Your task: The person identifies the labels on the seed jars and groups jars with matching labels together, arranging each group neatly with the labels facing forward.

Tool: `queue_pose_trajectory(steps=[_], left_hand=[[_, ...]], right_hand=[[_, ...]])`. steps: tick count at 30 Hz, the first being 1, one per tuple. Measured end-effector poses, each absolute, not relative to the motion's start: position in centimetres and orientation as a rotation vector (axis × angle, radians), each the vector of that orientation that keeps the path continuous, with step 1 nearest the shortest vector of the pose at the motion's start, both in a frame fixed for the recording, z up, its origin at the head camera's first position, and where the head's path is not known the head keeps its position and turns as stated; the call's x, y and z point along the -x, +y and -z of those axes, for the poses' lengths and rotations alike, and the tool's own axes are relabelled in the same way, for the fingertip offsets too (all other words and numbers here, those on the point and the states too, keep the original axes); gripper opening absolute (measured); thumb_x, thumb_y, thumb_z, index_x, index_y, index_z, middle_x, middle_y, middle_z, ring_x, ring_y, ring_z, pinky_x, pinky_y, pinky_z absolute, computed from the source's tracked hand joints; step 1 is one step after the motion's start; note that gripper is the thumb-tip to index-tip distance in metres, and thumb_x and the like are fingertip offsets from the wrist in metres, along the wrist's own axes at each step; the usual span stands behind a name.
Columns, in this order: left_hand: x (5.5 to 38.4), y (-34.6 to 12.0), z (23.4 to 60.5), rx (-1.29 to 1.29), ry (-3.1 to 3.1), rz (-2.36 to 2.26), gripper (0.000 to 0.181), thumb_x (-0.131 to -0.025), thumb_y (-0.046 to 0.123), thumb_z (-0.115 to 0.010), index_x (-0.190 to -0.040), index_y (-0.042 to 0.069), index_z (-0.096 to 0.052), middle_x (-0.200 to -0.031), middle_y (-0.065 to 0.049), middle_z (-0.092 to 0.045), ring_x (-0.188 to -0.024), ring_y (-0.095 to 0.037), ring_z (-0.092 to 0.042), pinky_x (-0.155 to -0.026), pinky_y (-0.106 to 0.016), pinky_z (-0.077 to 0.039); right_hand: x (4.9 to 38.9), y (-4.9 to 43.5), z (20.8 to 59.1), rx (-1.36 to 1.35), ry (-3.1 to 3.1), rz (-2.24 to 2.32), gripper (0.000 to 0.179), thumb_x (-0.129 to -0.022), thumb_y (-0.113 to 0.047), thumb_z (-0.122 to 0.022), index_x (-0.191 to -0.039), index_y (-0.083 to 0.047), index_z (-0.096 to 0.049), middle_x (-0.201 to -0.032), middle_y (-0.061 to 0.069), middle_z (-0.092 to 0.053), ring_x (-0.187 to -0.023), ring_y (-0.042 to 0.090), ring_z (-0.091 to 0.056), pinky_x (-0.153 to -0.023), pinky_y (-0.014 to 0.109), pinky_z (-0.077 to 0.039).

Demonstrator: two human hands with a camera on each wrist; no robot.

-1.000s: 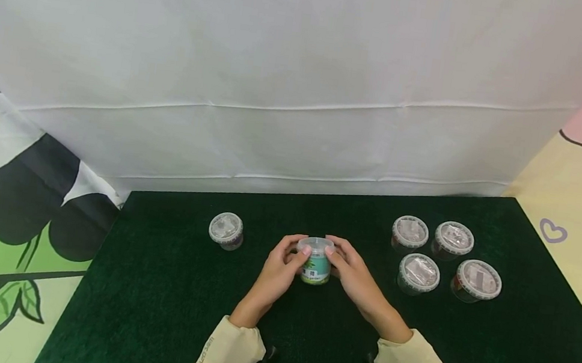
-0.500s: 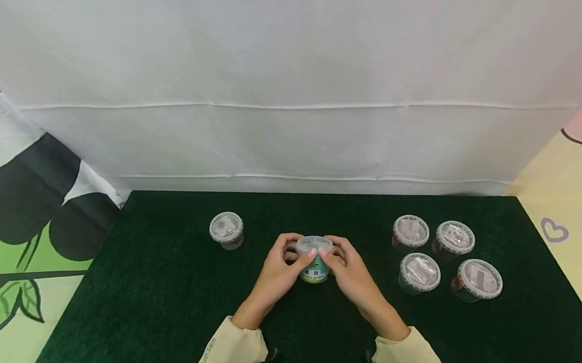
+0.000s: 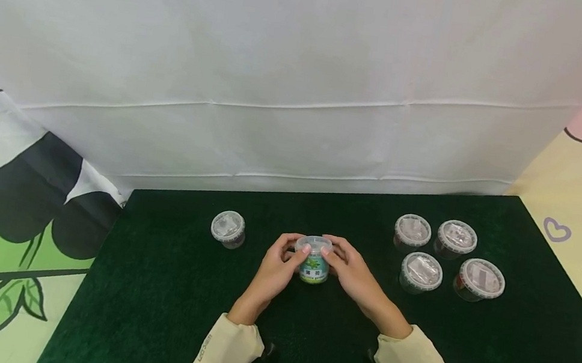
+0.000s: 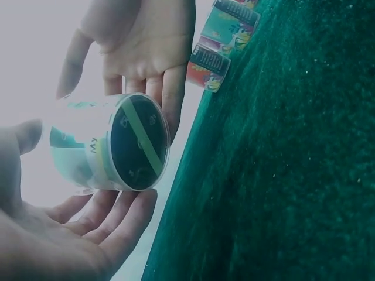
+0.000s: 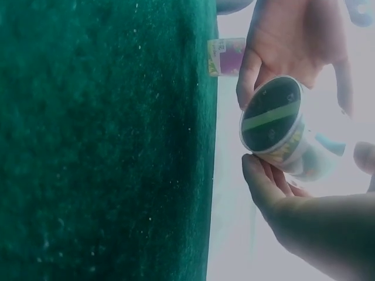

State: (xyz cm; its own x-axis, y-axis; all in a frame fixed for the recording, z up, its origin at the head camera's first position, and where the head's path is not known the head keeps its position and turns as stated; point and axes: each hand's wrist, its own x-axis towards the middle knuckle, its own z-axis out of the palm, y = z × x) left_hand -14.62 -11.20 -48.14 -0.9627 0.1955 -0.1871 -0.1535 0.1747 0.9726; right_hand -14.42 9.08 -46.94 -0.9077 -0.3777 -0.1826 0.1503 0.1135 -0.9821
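A small clear plastic tub (image 3: 314, 267) with a green and teal label is held upright between both hands at the middle of the head view. My left hand (image 3: 277, 266) grips its left side, thumb near the rim. From the other side my right hand (image 3: 354, 277) holds it, its thumb also by the rim. A green leaf and two characters on the label face the head camera. In the left wrist view the tub's round base (image 4: 139, 142), dark with a light green strip, shows above the table; the right wrist view shows the same base (image 5: 271, 115).
Several similar lidded tubs (image 3: 421, 272) stand grouped at the right of the dark green table (image 3: 144, 309). Another lidded tub (image 3: 228, 227) stands alone at the back left. A white cloth backdrop (image 3: 281, 83) rises behind the table.
The held tub has turned between the hands, bringing the leaf and two characters round in place of the small square codes. Both thumbs have shifted on it; the other tubs stay put.
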Motion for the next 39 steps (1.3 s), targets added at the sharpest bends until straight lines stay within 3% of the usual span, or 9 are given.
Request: queue_pose_trajectory(steps=[11,23,39], left_hand=[[16.0,-11.8,48.7,-0.089,2.271,-1.838,0.047,-0.110,0.033,-0.060,-0.150,0.011,-0.052,-0.142,-0.013,-0.059,-0.120,-0.027,-0.061,-0.097,-0.046,-0.054],[17.7,-12.6,49.7,-0.135,2.359,-1.800,0.051,-0.109,0.026,-0.063,-0.155,0.008,-0.048,-0.148,-0.017,-0.055,-0.133,-0.035,-0.055,-0.108,-0.055,-0.049],[19.3,-12.2,50.5,-0.155,2.391,-1.812,0.055,-0.105,0.013,-0.067,-0.156,0.006,-0.047,-0.155,-0.019,-0.051,-0.139,-0.039,-0.051,-0.115,-0.056,-0.046]], right_hand=[[16.0,8.5,47.1,0.257,2.095,1.786,0.054,-0.114,-0.023,-0.047,-0.162,0.000,-0.032,-0.158,0.026,-0.046,-0.148,0.042,-0.045,-0.120,0.058,-0.039],[18.4,7.6,48.3,0.364,2.213,1.688,0.057,-0.113,-0.016,-0.051,-0.164,0.000,-0.030,-0.162,0.028,-0.040,-0.151,0.044,-0.039,-0.123,0.058,-0.035],[20.0,7.4,48.6,0.327,2.217,1.684,0.061,-0.111,-0.008,-0.053,-0.165,-0.002,-0.026,-0.166,0.026,-0.035,-0.156,0.042,-0.031,-0.127,0.056,-0.028]])
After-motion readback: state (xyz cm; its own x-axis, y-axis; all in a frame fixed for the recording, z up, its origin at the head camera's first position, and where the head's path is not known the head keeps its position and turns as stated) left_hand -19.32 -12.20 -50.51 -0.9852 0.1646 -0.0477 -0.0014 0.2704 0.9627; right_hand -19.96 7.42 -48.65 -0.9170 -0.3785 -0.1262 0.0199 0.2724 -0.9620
